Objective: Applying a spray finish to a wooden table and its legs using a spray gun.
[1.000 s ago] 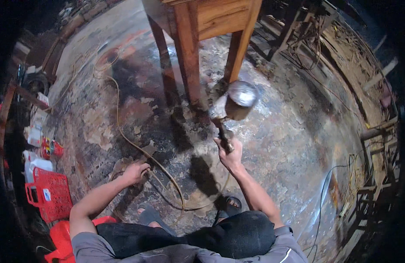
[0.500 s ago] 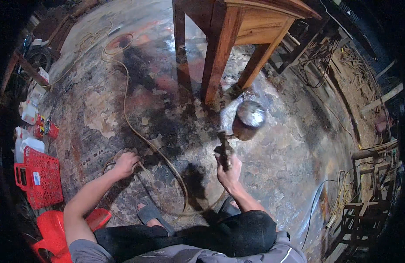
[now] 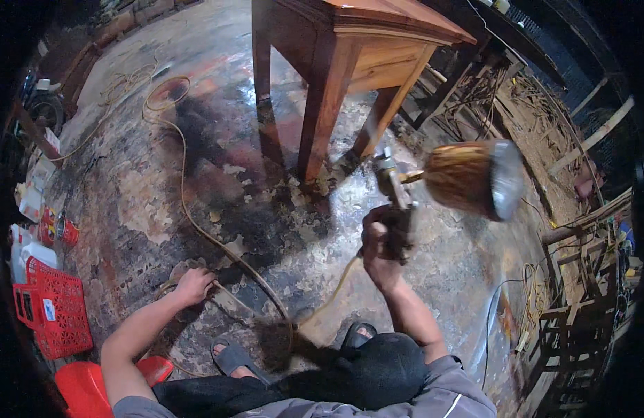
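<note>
My right hand (image 3: pixel 382 261) is closed round the grip of a paint spray gun (image 3: pixel 393 182). The gun's round cup (image 3: pixel 465 177) lies tipped on its side, brown-streaked, with a shiny metal end turned to the right. From below that hand, a thin hose (image 3: pixel 334 296) runs down toward my feet. Low on the left, my left hand (image 3: pixel 195 287) is closed on a loop of the same kind of hose. Ahead of the gun stands a varnished wooden table (image 3: pixel 325 104) with thick square legs. Spray haze shows faintly near its front right leg.
The hose winds over the stained, peeling floor (image 3: pixel 155 209). At the left stand a red plastic basket (image 3: pixel 54 310), white jugs (image 3: pixel 31 247), red cans (image 3: pixel 66 230) and a red plastic stool (image 3: pixel 85 390). Wooden frames (image 3: pixel 572 327) and cables (image 3: pixel 531 299) line the right side.
My right hand has raised the spray gun toward the right, and its cup has swung from below to sideways. The view has shifted slightly; my left hand keeps its hold on the hose.
</note>
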A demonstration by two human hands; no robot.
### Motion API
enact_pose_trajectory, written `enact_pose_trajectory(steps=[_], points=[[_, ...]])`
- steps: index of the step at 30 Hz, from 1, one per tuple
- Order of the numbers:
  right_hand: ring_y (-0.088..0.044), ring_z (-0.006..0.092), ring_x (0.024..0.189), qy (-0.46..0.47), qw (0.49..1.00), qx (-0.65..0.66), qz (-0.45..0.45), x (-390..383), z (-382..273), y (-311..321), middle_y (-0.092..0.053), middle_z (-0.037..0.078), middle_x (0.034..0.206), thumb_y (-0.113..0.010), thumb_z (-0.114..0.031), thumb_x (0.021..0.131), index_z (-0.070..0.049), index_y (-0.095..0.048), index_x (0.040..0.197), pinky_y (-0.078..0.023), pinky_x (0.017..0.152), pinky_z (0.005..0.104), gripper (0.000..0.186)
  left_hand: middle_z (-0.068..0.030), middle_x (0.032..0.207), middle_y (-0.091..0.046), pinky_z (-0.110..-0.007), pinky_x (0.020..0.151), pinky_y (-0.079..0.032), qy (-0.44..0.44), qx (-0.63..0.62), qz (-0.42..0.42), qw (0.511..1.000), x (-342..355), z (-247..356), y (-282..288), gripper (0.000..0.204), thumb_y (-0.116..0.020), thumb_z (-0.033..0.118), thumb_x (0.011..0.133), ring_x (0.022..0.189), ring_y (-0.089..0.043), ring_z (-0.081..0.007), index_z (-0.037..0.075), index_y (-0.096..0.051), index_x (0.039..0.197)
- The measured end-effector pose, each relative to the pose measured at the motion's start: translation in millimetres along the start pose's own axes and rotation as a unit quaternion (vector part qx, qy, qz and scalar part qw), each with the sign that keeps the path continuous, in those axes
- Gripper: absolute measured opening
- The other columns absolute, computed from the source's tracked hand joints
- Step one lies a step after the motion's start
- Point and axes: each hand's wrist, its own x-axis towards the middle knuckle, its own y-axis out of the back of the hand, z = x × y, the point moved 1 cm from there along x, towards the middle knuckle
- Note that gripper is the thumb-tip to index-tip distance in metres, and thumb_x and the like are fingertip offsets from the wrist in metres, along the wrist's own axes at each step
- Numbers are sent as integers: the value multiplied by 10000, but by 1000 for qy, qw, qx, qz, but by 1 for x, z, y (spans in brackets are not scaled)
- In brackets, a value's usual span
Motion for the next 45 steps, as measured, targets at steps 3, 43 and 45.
enact_pose_trajectory(steps=[3, 43, 45], points=[[-562, 181, 707, 16, 972, 233, -41, 23, -20, 17, -561, 43, 799, -691, -476, 885, -49, -562, 1070, -463, 667, 316, 484, -205, 1045, -649, -494, 853, -521, 25, 14, 17, 999, 2, 6, 4, 266, -637, 194, 877, 992, -621, -411, 52, -658, 1100], [-663, 123, 657, -231, 971, 25, -54, 27, 25, 96, -682, 89, 691, -729, -257, 919, 24, -682, 1047, -504, 619, 300, 312, -182, 986, -620, -490, 814, -506, 7, -27, -50, 998, 26, 53, 6, 179, -627, 144, 899, 960, -606, -405, 69, -617, 1061], [-650, 125, 638, -258, 964, 29, -52, 27, 27, 98, -665, 80, 668, -733, -272, 918, 23, -683, 1042, -502, 613, 298, 324, -180, 985, -619, -488, 815, -506, -18, -47, -50, 997, 27, 57, 5, 177, -631, 138, 895, 957, -606, -404, 69, -618, 1058]])
